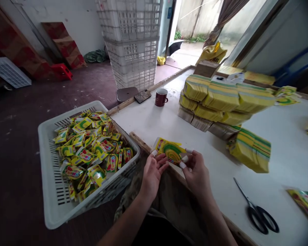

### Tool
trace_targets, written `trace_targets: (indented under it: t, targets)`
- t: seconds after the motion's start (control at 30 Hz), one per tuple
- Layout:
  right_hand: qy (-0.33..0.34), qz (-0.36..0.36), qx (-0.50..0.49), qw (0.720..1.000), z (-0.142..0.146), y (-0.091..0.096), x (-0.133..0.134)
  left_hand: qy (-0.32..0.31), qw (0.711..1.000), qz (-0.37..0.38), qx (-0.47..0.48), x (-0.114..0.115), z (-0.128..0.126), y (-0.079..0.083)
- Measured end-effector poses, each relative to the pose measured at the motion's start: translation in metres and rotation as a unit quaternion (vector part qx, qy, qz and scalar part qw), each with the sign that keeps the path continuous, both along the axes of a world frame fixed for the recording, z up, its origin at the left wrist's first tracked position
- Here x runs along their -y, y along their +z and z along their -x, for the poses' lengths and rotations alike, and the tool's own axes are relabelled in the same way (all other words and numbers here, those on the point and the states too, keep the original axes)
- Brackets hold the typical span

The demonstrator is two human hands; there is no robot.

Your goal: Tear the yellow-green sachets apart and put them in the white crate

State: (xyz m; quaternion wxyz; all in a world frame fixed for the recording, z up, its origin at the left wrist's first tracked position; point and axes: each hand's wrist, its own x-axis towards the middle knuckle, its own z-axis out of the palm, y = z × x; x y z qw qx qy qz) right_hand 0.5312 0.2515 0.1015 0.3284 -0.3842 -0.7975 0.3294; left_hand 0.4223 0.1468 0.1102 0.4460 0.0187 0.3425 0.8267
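A flat yellow-and-green printed carton (170,150) is held over the near edge of the white table. My right hand (197,172) pinches its right end between thumb and fingers, with white coverings on several fingertips. My left hand (152,176) is palm up at the carton's left end. Its white-covered thumb tip touches or nearly touches the corner, and the other fingers are loosely bent and apart in front of the lower edge. To the left, a white plastic basket (47,164) holds many small filled cartons (84,153) in a loose heap.
Bundled flat cartons (220,99) are stacked on the white table (207,212), with another bundle (251,150) in front. Black-handled scissors (258,212) lie at right. A mug (161,97) and a phone (142,96) sit at the far-left edge. Stacked crates (133,44) stand behind.
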Motion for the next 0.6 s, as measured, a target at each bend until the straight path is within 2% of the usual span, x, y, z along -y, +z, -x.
trace_targets:
  t: [0.1,0.2,0.27,0.33,0.4,0.47,0.6]
  targets:
    - [-0.002,-0.023,-0.011,1.000,-0.005,0.000,0.005,-0.018,0.998,-0.038,-0.041,-0.006,0.000,0.008]
    - [-0.057,-0.036,-0.044,0.997,-0.012,0.001,-0.001,-0.046,0.996,-0.028,-0.074,-0.007,-0.001,0.010]
    - [-0.069,0.003,-0.102,0.992,-0.017,0.004,-0.004,-0.071,0.994,-0.022,-0.081,-0.005,-0.005,0.006]
    - [-0.017,0.063,-0.139,0.988,-0.018,0.009,0.001,-0.085,0.993,-0.020,-0.075,-0.004,-0.011,0.003]
    - [0.070,0.115,-0.136,0.982,-0.015,0.011,0.015,-0.064,0.996,-0.028,-0.048,-0.003,-0.015,0.003]
    - [0.127,0.148,-0.135,0.971,-0.009,0.011,0.034,-0.017,0.999,-0.043,-0.018,-0.004,-0.015,0.007]
    - [0.123,0.228,-0.190,0.947,0.005,0.007,0.066,0.069,0.995,-0.072,0.015,-0.007,-0.008,0.019]
